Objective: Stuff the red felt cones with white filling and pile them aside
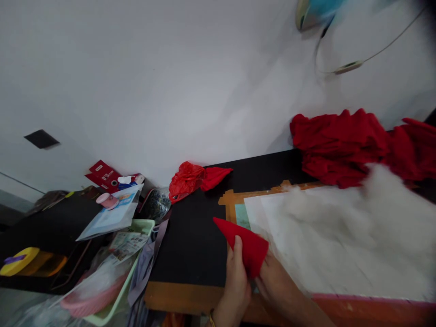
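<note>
A small red cloth cone [243, 245] is held over the front of the table, its tip pointing up and left. My left hand [237, 277] is closed around its side, the thumb lying along the cloth. At the wide end, my right hand [277, 279] grips the cone; its fingertips are hidden behind or inside the cloth, and I cannot tell which. Just right of my hands, a big heap of fluffy white stuffing [340, 227] lies on white sheets [264, 211].
Crumpled red cloth [340, 143] lies along the wall at right. A red plastic bag [187, 179] with another red cone [216, 177] sits on the black tabletop [195, 245]. At left stand a green basket [117, 302] and a yellow-lidded container [34, 263]. A cable [391, 43] hangs above right.
</note>
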### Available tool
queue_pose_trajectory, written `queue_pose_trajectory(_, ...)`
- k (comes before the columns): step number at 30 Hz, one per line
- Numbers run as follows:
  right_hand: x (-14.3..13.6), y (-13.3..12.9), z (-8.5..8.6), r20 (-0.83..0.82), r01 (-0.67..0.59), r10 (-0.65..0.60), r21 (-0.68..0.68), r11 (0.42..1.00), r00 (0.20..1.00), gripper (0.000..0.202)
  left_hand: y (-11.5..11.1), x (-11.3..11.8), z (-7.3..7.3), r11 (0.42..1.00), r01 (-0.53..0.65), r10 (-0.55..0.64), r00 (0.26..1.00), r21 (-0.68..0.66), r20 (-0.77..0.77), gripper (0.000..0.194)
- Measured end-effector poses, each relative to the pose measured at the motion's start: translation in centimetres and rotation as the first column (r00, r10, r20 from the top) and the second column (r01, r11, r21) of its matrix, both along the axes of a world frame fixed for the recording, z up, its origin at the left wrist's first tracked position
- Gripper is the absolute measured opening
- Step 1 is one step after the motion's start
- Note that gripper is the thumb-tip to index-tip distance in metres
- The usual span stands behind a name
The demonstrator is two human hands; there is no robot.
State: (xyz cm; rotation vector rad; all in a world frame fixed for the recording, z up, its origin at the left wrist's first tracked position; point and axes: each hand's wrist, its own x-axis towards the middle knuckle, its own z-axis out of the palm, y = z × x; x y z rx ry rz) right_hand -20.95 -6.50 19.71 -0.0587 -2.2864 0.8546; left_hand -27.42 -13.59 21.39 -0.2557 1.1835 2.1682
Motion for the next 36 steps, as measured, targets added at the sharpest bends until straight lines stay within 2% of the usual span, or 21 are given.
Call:
queue_pose_trajectory(4, 1.9, 0.6, 0.3, -0.131, 0.005, -0.012, -0.058, 0.998, 0.991, 0.036, 0.0, -1.8, 1.7, 0.985, 0.077, -0.110, 0.970, 0.152, 0.218, 0.054)
queue_pose_trajectory(7, 2.7, 1.2, 0.7, -0.191, 0.068, -0.079, -0.064, 0.996, 0.978, 0.040, -0.2, -3.2, 2.4, 0.971, 0.065, -0.122, 0.962, 0.232, 0.243, 0.049)
queue_pose_trajectory(9, 2.7, 1.3, 0.9, -0.185, 0.099, -0.096, 0.005, 0.995, 0.978, 0.042, -0.3, -3.5, 2.4, 0.966, 0.076, -0.135, 0.964, 0.246, 0.231, 0.050)
queue_pose_trajectory(12, 1.7, 0.6, 1.4, -0.119, 0.110, -0.095, 0.122, 0.986, 0.988, 0.038, -0.4, -3.1, 1.8, 0.956, 0.149, -0.216, 0.941, 0.253, 0.263, 0.062)
queue_pose_trajectory(16, 0.3, -0.8, 1.9, -0.085, 0.089, -0.075, 0.175, 0.980, 0.994, 0.034, -0.4, -2.1, 1.1, 0.944, 0.211, -0.289, 0.900, 0.255, 0.327, 0.066)
queue_pose_trajectory(20, 0.7, -0.6, 2.5, -0.066, -0.005, 0.010, 0.075, 0.997, 0.998, 0.034, -0.5, -2.0, 1.2, 0.959, 0.162, -0.234, 0.914, 0.232, 0.330, 0.063)
queue_pose_trajectory(22, 1.3, 0.1, 2.9, -0.090, 0.005, -0.002, 0.024, 1.000, 0.996, 0.033, -0.5, -2.1, 1.5, 0.977, 0.111, -0.166, 0.932, 0.183, 0.323, 0.059)
queue_pose_trajectory(25, 1.7, 1.2, 3.1, -0.108, 0.055, -0.053, 0.016, 0.998, 0.993, 0.028, -0.3, -1.9, 1.8, 0.990, 0.064, -0.102, 0.942, 0.127, 0.319, 0.049)
queue_pose_trajectory(28, 1.3, 1.7, 2.4, -0.067, 0.095, -0.091, 0.051, 0.994, 0.994, 0.023, -0.1, -1.2, 1.2, 0.990, 0.088, -0.110, 0.970, 0.107, 0.219, 0.046)
queue_pose_trajectory(31, 0.7, 1.7, 1.3, -0.062, 0.087, -0.087, 0.012, 0.996, 0.994, 0.023, -0.1, -0.3, -0.2, 0.994, 0.113, -0.113, 0.992, -0.002, -0.047, 0.049)
queue_pose_trajectory(34, 0.4, 1.6, 0.7, -0.007, 0.080, -0.083, -0.223, 0.972, 0.997, 0.020, -0.4, 0.2, -1.4, 0.989, 0.129, -0.142, 0.966, -0.073, -0.216, 0.050)
queue_pose_trajectory(36, 0.5, 1.7, 0.8, 0.057, 0.113, -0.098, -0.401, 0.909, 0.994, 0.017, -0.7, 0.2, -1.7, 0.986, 0.165, -0.168, 0.957, -0.033, -0.238, 0.051)
